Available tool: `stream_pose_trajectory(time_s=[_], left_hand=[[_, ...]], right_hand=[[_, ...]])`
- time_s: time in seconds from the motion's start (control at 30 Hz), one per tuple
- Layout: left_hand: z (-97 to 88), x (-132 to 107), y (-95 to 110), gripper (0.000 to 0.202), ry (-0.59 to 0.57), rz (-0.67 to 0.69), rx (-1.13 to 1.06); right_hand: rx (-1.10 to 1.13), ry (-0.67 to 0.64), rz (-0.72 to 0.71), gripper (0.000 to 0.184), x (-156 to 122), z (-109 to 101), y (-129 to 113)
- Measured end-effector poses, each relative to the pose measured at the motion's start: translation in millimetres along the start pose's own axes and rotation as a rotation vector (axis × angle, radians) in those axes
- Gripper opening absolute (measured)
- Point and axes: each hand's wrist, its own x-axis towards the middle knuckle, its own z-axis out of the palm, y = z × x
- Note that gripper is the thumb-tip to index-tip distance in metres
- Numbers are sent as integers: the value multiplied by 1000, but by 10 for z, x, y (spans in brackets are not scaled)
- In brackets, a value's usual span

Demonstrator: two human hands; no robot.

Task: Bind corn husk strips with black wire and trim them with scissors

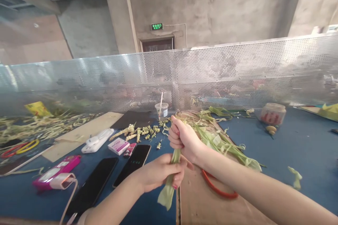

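A pale green leaf strip [167, 195], resembling a corn husk, hangs between my two hands. My right hand [185, 137] is closed in a fist round its upper part. Just below, my left hand [169, 170] has its fingers wrapped round the strip, whose wide end dangles free. A heap of similar green leaf strips [213, 137] lies behind my right forearm on a brown board [200, 200]. Small knotted pale pieces [142, 133] are scattered on the blue table beyond my left hand. An orange-red loop [219, 188] shows partly under my right forearm.
Two dark phones [93, 182], a magenta device [58, 172] with a cable, a small box [118, 146] and red-and-yellow-handled scissors [22, 148] lie left. A plastic cup [162, 110] with a straw and a clear jar [273, 114] stand near the perforated metal screen [224, 74].
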Motion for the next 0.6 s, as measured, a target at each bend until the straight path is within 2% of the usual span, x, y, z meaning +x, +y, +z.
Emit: stream_pose_trajectory(time_s=[0.07,0.17,0.2,0.27,0.33,0.4,0.53,0.6], left_hand=[[24,10,55,15,42,96,41],[46,24,109,31,103,248,17],[45,26,108,27,120,258,16],[31,24,81,4,138,236,28],[9,14,35,18,143,207,12],[-8,1,-5,24,145,184,-44],[3,-26,-24,23,156,141,-83],[16,-45,8,13,158,175,-78]], right_hand=[[-31,5,-10,44,-8,37,20],[-89,10,-41,45,-24,100,23],[-103,3,-46,46,-28,118,16],[-124,-12,-36,46,-32,146,1],[-127,-19,-14,46,-30,161,-1],[-124,-11,9,46,-27,170,17],[-115,6,39,47,-32,193,75],[-107,3,34,48,-41,204,73]])
